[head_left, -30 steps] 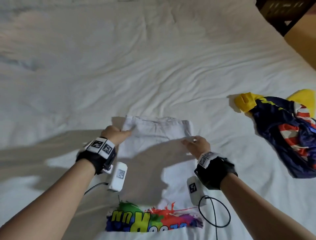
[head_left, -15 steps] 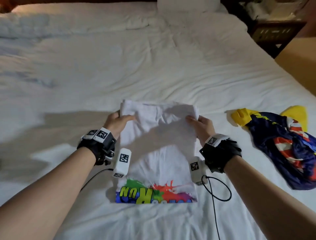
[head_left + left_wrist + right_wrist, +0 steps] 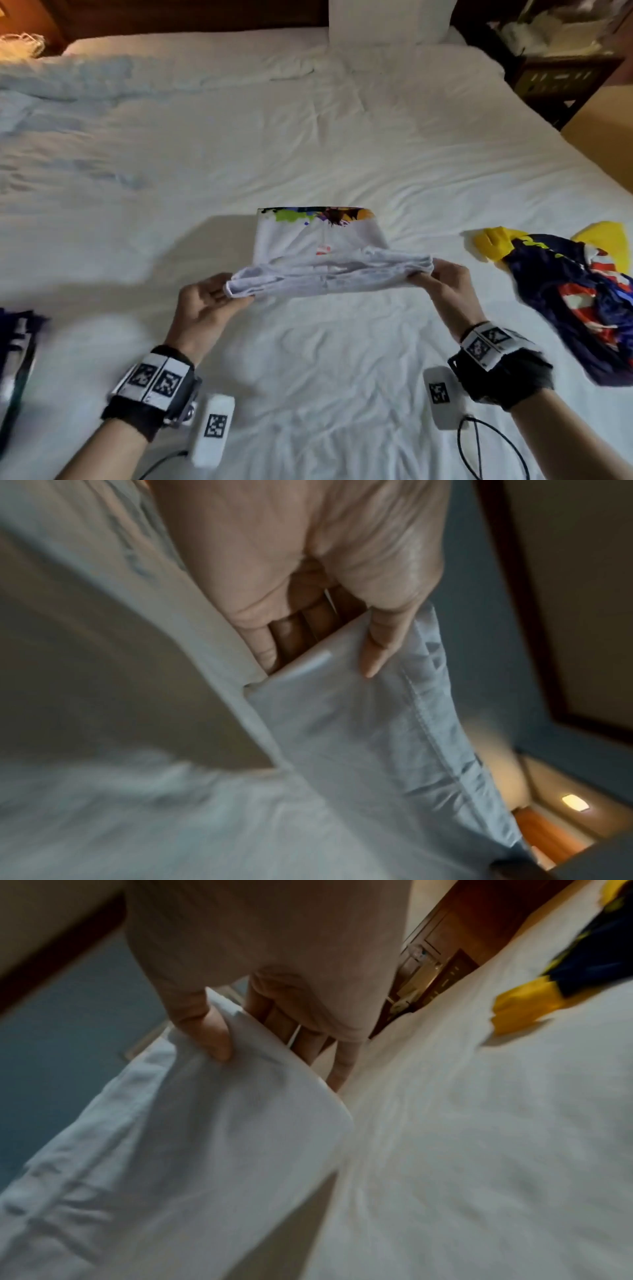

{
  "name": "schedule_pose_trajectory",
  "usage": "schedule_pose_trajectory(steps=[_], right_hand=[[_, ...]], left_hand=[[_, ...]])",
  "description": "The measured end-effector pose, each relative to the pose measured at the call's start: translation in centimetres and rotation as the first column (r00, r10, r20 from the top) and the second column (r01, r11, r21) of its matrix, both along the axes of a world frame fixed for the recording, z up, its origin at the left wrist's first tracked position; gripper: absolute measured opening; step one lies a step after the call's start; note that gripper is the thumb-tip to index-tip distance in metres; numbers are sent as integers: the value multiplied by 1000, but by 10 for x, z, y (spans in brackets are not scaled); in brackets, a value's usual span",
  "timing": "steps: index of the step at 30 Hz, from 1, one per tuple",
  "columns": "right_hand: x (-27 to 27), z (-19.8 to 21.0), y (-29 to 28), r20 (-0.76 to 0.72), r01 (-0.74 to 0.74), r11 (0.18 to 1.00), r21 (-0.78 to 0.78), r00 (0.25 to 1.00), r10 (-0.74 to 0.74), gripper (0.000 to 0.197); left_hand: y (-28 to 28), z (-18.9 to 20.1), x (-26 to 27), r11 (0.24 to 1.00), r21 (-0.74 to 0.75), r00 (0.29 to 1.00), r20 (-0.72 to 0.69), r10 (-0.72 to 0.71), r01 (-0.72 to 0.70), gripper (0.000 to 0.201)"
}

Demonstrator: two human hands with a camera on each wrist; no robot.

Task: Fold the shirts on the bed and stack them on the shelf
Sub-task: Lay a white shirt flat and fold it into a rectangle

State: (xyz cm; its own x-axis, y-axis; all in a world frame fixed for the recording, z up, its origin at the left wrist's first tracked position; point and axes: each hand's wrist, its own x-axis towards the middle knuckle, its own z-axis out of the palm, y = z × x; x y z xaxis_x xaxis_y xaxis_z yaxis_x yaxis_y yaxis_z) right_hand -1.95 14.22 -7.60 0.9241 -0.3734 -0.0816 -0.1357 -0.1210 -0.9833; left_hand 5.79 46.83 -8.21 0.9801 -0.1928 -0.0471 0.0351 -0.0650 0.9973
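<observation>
I hold the white shirt (image 3: 322,270) above the middle of the bed (image 3: 308,144), its folded near edge stretched between my two hands. My left hand (image 3: 202,308) has a pinching grip on its 9 o'clock corner, thumb on top and fingers (image 3: 301,631) beneath. My right hand (image 3: 445,291) pinches the 3 o'clock corner likewise. The far end with the colour print lies towards 12 o'clock. A navy and yellow shirt (image 3: 565,291) lies crumpled on the bed at 3 o'clock, apart.

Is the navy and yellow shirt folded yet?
No, the navy and yellow shirt lies crumpled on the bed, right of the white shirt.
</observation>
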Motion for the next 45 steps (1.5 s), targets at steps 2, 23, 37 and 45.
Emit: schedule_pose_trajectory(steps=[2, 23, 37, 45], right_hand=[[-27, -42, 7, -130, -116, 986, -116, 986, 100, 24], [-89, -117, 27, -433, -527, 588, -614, 847, 308, 51], [-1, -184, 31, -668, -414, 707, -573, 736, -110, 76], [119, -172, 57, -544, -576, 432, -694, 812, 210, 65]], left_hand=[[12, -50, -31, 997, 81, 995, -97, 12, -4, 25], [22, -123, -92, 586, 809, 961, 188, -205, -33, 25], [-15, -164, -5, 331, 918, 940, -288, 183, 217, 67], [-127, -165, 77, 297, 917, 921, -150, -359, 265, 57]])
